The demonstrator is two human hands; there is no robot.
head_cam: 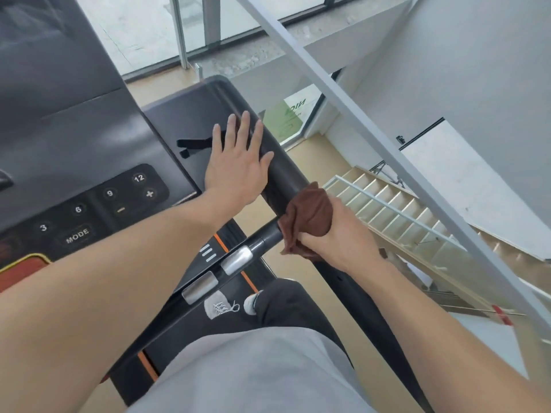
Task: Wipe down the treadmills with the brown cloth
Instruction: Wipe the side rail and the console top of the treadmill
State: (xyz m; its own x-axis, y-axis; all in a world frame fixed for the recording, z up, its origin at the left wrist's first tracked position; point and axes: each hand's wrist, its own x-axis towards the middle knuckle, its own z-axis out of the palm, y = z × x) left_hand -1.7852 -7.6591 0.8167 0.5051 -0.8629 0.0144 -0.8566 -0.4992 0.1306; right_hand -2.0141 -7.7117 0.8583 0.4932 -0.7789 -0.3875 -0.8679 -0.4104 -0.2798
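Observation:
I stand on a dark grey treadmill (89, 138) and look down at its console and right side rail. My left hand (238, 162) lies flat with straight fingers on the tray at the console's right end. My right hand (337, 234) grips the brown cloth (310, 213), bunched around the black side handrail (286, 180) where the inner grip bar (262, 239) joins it. The cloth covers the joint.
Speed buttons and a MODE key (77, 235) sit on the console at left. A black safety strap (193, 144) lies on the tray by my left hand. A glass railing with a grey bar (372, 135) runs close on the right, above a stairwell (387, 210).

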